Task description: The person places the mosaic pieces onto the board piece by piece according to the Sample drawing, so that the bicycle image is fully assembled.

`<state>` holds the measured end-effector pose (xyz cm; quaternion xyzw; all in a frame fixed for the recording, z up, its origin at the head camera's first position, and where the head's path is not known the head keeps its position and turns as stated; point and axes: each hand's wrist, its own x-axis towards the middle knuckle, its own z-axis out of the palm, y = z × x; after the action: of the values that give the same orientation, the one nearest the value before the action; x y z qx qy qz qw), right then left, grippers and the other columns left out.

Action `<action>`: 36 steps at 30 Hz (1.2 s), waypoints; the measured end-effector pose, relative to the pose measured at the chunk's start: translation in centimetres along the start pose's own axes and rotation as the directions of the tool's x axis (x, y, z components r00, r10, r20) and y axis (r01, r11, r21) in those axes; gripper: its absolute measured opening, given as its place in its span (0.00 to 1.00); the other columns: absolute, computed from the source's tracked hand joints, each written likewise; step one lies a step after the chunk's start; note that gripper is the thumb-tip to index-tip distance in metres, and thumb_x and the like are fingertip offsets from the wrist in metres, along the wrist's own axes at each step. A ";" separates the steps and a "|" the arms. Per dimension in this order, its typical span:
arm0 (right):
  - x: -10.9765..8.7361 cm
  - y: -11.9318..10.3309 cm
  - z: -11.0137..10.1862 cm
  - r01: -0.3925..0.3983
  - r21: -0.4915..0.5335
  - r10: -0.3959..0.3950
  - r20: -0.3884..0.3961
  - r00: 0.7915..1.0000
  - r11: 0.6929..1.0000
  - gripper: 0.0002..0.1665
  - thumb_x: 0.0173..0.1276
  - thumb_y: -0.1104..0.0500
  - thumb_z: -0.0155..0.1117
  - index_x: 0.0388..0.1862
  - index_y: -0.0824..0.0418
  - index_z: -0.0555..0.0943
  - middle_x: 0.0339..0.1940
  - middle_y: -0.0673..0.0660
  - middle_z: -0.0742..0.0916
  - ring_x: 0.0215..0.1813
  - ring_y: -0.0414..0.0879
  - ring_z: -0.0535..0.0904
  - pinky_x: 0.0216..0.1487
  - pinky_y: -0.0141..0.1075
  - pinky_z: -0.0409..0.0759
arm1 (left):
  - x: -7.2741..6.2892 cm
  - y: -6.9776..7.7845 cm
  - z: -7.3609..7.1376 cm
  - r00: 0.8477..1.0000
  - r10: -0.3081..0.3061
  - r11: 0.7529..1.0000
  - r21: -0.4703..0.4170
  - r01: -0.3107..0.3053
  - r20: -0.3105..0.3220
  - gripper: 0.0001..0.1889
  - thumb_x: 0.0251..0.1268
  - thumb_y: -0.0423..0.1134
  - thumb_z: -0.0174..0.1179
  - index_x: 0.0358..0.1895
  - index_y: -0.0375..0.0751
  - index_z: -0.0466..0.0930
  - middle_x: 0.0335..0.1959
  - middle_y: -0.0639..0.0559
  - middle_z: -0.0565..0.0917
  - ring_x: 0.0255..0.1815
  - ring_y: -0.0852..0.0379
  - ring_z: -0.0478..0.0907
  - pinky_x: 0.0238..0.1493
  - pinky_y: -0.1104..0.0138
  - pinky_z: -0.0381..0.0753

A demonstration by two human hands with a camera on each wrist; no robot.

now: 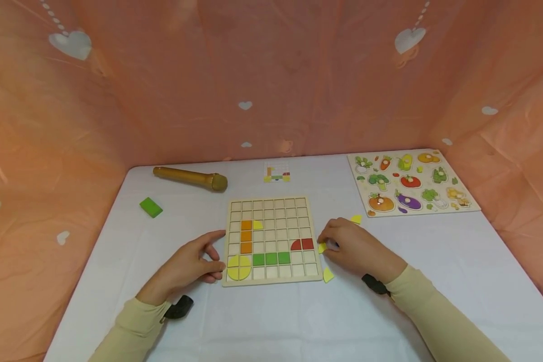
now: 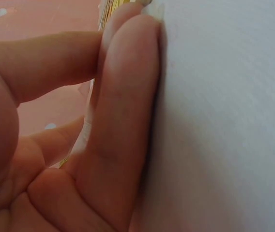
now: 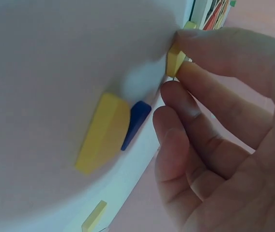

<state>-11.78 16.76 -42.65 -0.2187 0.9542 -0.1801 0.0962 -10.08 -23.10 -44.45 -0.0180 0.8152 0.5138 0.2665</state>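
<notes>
A square wooden grid board (image 1: pixel 271 283) lies flat, with orange squares (image 1: pixel 246 236), green squares (image 1: pixel 271 259), red pieces (image 1: pixel 307 244) and a yellow circle of quarter pieces (image 1: pixel 239 267) in its cells. My left hand (image 1: pixel 187 264) rests on the table with fingertips touching the board's left edge. Just off the right edge, my right hand (image 1: pixel 355 246) pinches a yellow quarter-circle piece (image 3: pixel 175 60) between thumb and index finger. Another yellow piece (image 1: pixel 328 275) lies near the board's lower right corner. Beside that hand, the right wrist view shows a yellow piece (image 3: pixel 103 133) and a blue piece (image 3: pixel 136 123).
At the back stands a small pattern card (image 1: pixel 277 172). A gold microphone (image 1: pixel 187 178) and a green block (image 1: pixel 151 207) lie to the left. At the right is a vegetable puzzle board (image 1: pixel 416 183). Pink cloth (image 1: pixel 271 75) hangs behind the white table (image 1: pixel 271 327).
</notes>
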 end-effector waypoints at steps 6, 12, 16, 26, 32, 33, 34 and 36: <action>-0.1 0.2 -0.2 0.018 -0.002 -0.018 0.010 1.000 1.000 0.09 0.68 0.63 0.78 0.46 0.56 0.92 0.45 0.48 0.88 0.46 0.42 0.79 0.49 0.39 0.86 | 0.1 -0.2 0.0 1.000 0.004 1.000 -0.002 -0.004 -0.002 0.44 0.68 0.32 0.74 0.85 0.52 0.63 0.49 0.40 0.77 0.35 0.52 0.89 0.37 0.65 0.93; -0.2 0.3 -0.3 0.020 -0.009 -0.020 0.001 1.000 1.000 0.08 0.68 0.62 0.77 0.46 0.55 0.92 0.44 0.46 0.88 0.46 0.41 0.79 0.51 0.40 0.87 | 0.1 -0.2 0.0 1.000 0.007 1.000 -0.005 -0.007 -0.001 0.44 0.68 0.32 0.74 0.85 0.51 0.63 0.49 0.40 0.77 0.34 0.52 0.90 0.37 0.65 0.94; -0.1 0.0 -0.3 0.022 -0.017 -0.022 -0.008 1.000 1.000 0.08 0.68 0.60 0.78 0.46 0.54 0.92 0.43 0.45 0.87 0.46 0.40 0.79 0.52 0.40 0.88 | 0.0 -0.1 0.0 1.000 0.017 1.000 -0.008 -0.017 0.004 0.44 0.68 0.31 0.74 0.85 0.50 0.63 0.49 0.39 0.77 0.35 0.52 0.90 0.36 0.64 0.94; 0.8 -1.9 -0.4 0.096 -0.001 -0.096 -0.018 0.995 0.995 0.09 0.67 0.60 0.79 0.46 0.56 0.91 0.44 0.47 0.88 0.54 0.45 0.82 0.60 0.44 0.88 | -0.1 0.0 0.0 1.000 0.016 1.000 -0.002 -0.016 0.003 0.44 0.68 0.32 0.74 0.85 0.49 0.63 0.49 0.39 0.77 0.34 0.52 0.90 0.37 0.65 0.94; 1.3 -3.1 0.3 0.121 0.008 -0.121 -0.003 0.993 0.993 0.09 0.67 0.57 0.81 0.45 0.54 0.92 0.42 0.45 0.86 0.47 0.40 0.78 0.47 0.33 0.84 | -0.2 0.2 0.0 1.000 0.004 1.000 0.000 -0.004 -0.004 0.44 0.69 0.32 0.74 0.84 0.50 0.63 0.49 0.40 0.77 0.34 0.52 0.90 0.37 0.65 0.94; 1.3 -3.3 0.4 0.129 0.006 -0.129 -0.001 0.992 0.992 0.09 0.67 0.57 0.81 0.44 0.54 0.91 0.40 0.45 0.85 0.45 0.40 0.76 0.44 0.32 0.82 | -0.2 0.2 0.0 1.000 0.000 1.000 -0.003 -0.001 -0.004 0.44 0.68 0.32 0.74 0.84 0.50 0.63 0.49 0.40 0.77 0.34 0.52 0.90 0.37 0.65 0.94; 1.3 -3.4 0.5 0.139 0.006 -0.139 0.001 0.990 0.990 0.09 0.67 0.56 0.81 0.44 0.54 0.92 0.39 0.45 0.85 0.44 0.39 0.75 0.42 0.31 0.81 | -0.2 0.3 0.0 1.000 -0.002 1.000 -0.005 0.002 -0.005 0.44 0.68 0.32 0.74 0.84 0.50 0.63 0.49 0.40 0.77 0.34 0.52 0.90 0.37 0.64 0.94; 1.4 -3.6 0.7 0.159 0.003 -0.159 -0.003 0.987 0.987 0.09 0.67 0.56 0.81 0.44 0.54 0.92 0.38 0.45 0.84 0.42 0.39 0.74 0.41 0.29 0.79 | -0.2 0.4 0.1 1.000 -0.007 1.000 -0.009 0.007 -0.005 0.44 0.68 0.32 0.74 0.84 0.51 0.63 0.49 0.40 0.77 0.34 0.52 0.90 0.37 0.64 0.94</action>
<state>-11.45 12.85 -42.03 -0.2936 0.9335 -0.1892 0.0806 -9.96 -22.95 -44.07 -0.0234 0.8136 0.5166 0.2659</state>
